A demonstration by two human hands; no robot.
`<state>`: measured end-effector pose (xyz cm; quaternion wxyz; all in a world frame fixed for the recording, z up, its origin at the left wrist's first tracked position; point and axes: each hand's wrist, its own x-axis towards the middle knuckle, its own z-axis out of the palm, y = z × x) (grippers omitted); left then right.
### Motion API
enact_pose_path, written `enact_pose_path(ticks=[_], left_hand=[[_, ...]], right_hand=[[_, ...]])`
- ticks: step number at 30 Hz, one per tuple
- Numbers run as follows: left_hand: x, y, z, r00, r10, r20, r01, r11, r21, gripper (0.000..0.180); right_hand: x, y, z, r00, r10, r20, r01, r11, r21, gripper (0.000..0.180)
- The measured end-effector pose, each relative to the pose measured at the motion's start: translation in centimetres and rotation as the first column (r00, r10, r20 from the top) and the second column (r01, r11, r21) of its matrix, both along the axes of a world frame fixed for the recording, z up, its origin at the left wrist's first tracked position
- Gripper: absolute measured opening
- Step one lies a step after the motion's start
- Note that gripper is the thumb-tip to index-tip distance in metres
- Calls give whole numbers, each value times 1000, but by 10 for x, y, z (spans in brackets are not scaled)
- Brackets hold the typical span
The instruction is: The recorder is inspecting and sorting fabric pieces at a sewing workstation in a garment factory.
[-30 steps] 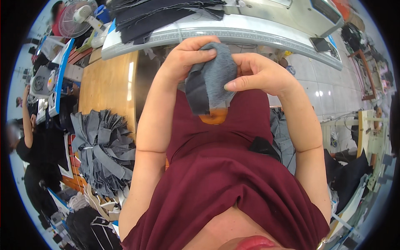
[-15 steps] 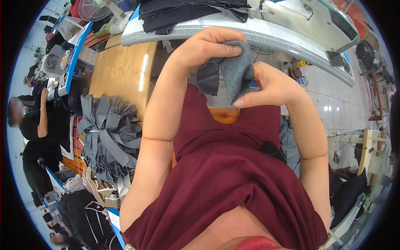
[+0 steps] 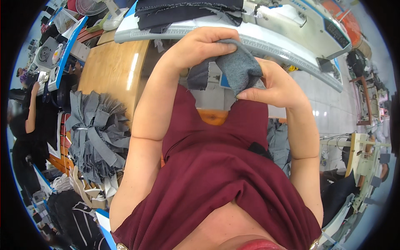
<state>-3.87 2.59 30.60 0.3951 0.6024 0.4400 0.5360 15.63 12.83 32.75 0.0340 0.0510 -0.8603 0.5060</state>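
Observation:
Between my two hands, above my lap, hangs a grey-blue denim piece (image 3: 236,64). My left hand (image 3: 207,43) pinches its upper edge, thumb on the near face and fingers behind. A darker strip of the cloth (image 3: 198,76) with a frayed lower edge dangles under that hand. My right hand (image 3: 275,85) grips the right side of the denim, its thumb at the lower corner and its fingers partly hidden behind the cloth. Just beyond both hands runs the sewing table's front edge (image 3: 183,33), marked with a ruler scale.
Dark cut cloth (image 3: 187,12) lies stacked on the table, left of a white sewing machine (image 3: 308,25). To my left are a wooden board (image 3: 110,68) and a tied bundle of grey denim strips (image 3: 98,137). Another person (image 3: 27,116) sits at the far left.
The denim is spread wider between my hands, and its lower right part has swung outward to the right. Both hands keep their hold. The whole view has shifted slightly.

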Motion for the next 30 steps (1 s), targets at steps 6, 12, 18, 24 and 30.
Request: enact_pose_path(ticks=[6, 12, 18, 24, 30], left_hand=[[35, -12, 11, 853, 455, -257, -285, 818, 500, 18], [108, -11, -18, 882, 419, -215, -253, 807, 534, 13], [81, 7, 5, 918, 386, 89, -387, 823, 416, 22], [77, 21, 15, 863, 504, -24, -437, 771, 463, 15], [77, 14, 14, 749, 626, -216, -438, 713, 548, 12]], right_hand=[[-5, 15, 9, 547, -410, -729, 686, 719, 110, 23], [-9, 23, 4, 134, -292, -947, 932, 361, 20, 22], [-14, 18, 5, 290, -386, -876, 781, 625, -17, 20], [-11, 16, 13, 395, -319, -862, 719, 691, 73, 21], [-1, 31, 17, 561, -88, -823, 700, 582, 415, 24]])
